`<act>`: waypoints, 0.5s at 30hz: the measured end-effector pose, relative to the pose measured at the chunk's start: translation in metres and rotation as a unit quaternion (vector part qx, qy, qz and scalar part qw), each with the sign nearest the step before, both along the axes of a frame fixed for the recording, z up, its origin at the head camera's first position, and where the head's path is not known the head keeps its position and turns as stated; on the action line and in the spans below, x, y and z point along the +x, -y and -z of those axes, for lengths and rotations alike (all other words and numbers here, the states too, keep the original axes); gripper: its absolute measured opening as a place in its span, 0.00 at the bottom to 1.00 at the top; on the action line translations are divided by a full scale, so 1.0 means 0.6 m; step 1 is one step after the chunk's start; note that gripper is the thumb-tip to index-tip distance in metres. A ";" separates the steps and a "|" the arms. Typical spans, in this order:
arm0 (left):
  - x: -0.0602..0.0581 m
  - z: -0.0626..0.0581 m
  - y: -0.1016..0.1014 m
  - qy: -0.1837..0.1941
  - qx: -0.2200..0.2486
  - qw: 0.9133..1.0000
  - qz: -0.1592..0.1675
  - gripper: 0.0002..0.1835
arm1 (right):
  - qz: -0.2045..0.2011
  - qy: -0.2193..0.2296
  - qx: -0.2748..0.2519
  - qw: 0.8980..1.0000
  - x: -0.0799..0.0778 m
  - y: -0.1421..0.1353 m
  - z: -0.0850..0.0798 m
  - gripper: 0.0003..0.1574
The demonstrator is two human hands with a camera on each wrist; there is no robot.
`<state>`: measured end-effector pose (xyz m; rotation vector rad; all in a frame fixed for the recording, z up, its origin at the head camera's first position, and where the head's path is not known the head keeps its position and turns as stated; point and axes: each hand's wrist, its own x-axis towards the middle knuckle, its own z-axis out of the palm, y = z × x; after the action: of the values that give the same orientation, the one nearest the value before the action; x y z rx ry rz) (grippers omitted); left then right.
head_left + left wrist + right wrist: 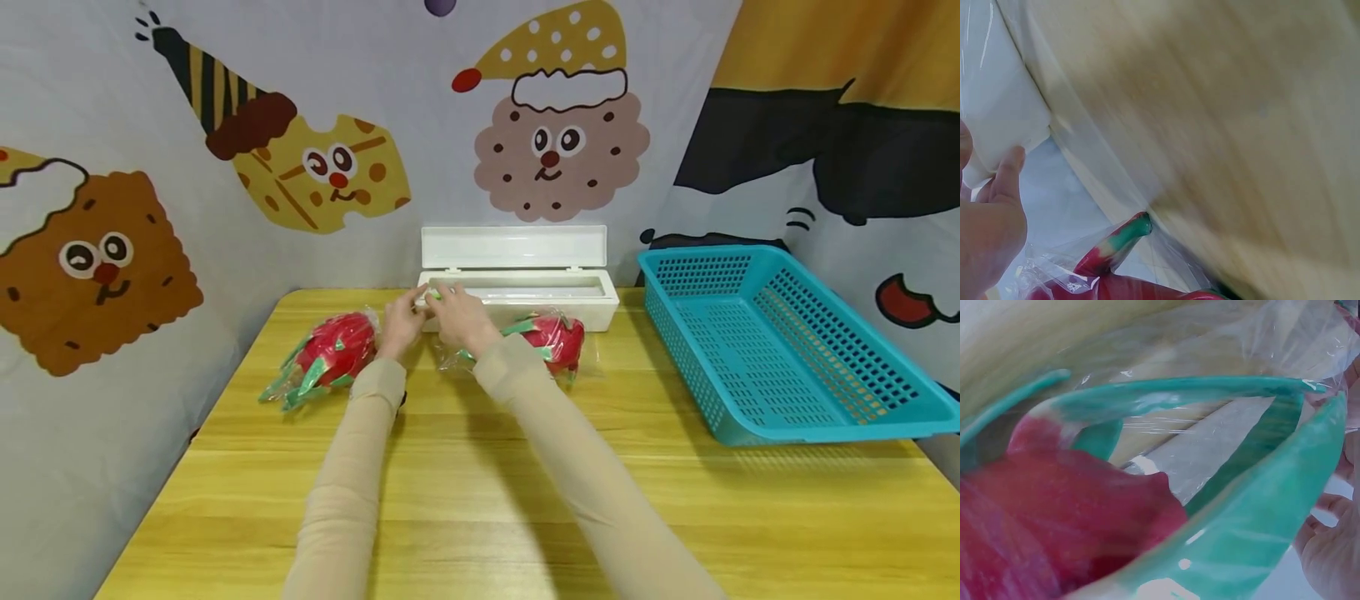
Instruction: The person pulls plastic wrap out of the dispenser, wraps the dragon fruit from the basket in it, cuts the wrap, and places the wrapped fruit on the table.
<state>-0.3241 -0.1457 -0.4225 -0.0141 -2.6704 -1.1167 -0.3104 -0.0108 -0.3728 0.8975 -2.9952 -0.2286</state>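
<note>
A long white wrap box (pixel 525 312) stands at the table's back with its lid raised. My left hand (pixel 402 323) holds its left end, thumb and fingers around the corner in the left wrist view. Beside it, my right hand (pixel 462 317) has its fingertips at a small bright green piece (pixel 435 293) on the box's left end; its grip is partly hidden. Under my right wrist lies a red and green dragon fruit (pixel 558 340) with loose clear film (pixel 1285 337) about it. Another dragon fruit (pixel 341 346), in clear wrap, lies left of my left hand.
A turquoise plastic basket (pixel 720 408) stands at the right of the wooden table (pixel 450 517), reaching over its right edge. Behind the box hangs a cartoon-printed cloth (pixel 435 183), close to the table's back edge.
</note>
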 end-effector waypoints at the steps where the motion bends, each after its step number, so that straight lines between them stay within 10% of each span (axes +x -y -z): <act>1: 0.000 0.000 0.000 -0.001 0.000 1.000 -0.001 0.30 | 0.001 -0.002 0.001 1.000 0.000 0.000 0.000 0.42; 15: -0.005 0.008 0.003 -0.013 0.010 1.000 0.012 0.26 | -0.009 -0.009 0.015 1.000 -0.002 -0.003 0.002 0.36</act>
<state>-0.3273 -0.1475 -0.4272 -0.0570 -2.6423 -1.1437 -0.3115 -0.0090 -0.3738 0.9193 -2.9740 -0.2796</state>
